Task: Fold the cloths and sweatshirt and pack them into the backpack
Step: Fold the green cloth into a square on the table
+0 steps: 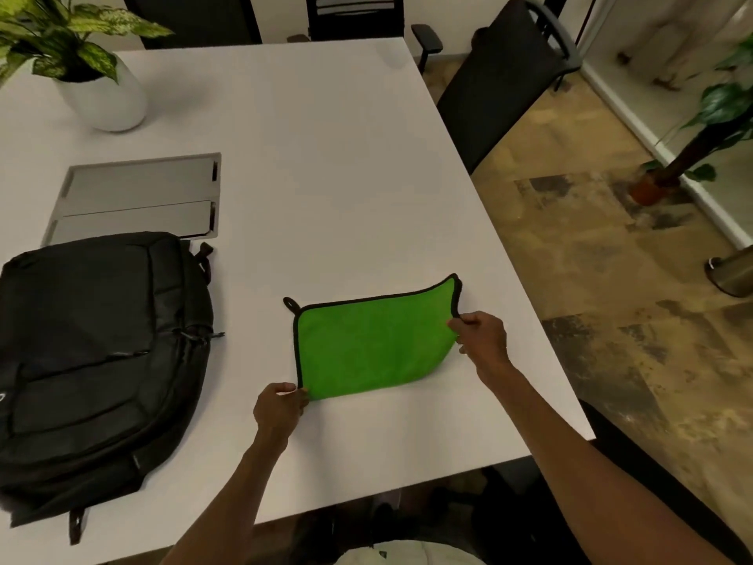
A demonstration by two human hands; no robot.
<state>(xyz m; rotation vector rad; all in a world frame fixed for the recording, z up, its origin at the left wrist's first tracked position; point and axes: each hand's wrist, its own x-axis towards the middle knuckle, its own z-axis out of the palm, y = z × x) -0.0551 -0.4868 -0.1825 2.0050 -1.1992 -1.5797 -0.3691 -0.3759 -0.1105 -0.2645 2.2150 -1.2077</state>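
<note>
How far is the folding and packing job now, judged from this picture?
Done: nothing looks packed; the black backpack lies on the white table, seemingly zipped shut. In hand: the green cloth lies doubled over, the left hand pinching its near corner, the right hand its right edge. Left: finishing this fold, opening the backpack, packing. No sweatshirt or other cloth is in view.
</note>
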